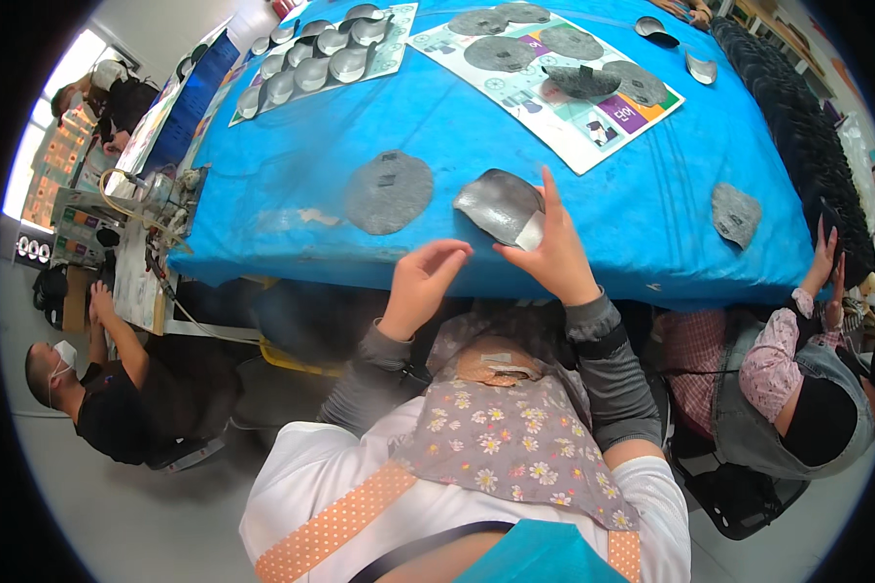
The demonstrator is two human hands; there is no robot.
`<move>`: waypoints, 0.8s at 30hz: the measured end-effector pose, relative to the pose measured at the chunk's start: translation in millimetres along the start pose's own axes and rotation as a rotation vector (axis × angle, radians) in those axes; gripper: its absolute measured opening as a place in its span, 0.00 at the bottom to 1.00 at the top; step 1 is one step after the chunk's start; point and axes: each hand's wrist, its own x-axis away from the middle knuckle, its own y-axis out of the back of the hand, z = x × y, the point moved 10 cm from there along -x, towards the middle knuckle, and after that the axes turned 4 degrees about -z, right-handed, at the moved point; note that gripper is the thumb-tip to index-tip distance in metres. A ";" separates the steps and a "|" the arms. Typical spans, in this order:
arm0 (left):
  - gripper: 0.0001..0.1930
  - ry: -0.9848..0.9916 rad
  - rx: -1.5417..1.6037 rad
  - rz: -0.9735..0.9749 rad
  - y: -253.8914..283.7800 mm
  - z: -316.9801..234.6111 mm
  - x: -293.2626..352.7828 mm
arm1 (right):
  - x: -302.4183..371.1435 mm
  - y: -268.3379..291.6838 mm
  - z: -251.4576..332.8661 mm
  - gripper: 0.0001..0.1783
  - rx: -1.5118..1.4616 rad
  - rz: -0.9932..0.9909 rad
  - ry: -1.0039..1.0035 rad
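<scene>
We make out white lettering on a purple panel (624, 116) of the printed board (558, 115), upper right of the frame.

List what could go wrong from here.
The shiny gray piece might slip: only the right hand grips it, by one side, near the front edge of the table.

The curved pieces on the upper-left board sit close together, so a bump could shift several at once.
</scene>
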 end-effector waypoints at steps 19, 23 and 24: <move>0.10 -0.294 -0.283 -0.585 153.7 -24.2 -40.5 | 27.2 13.3 70.7 0.26 0.059 -0.169 0.235; 0.09 -0.386 -0.021 -0.494 123.5 -68.6 -26.3 | 28.5 20.5 67.9 0.19 -0.045 -0.227 0.165; 0.08 -0.391 0.044 -0.460 113.1 -83.2 -22.2 | 26.8 19.7 63.5 0.19 -0.069 -0.222 0.136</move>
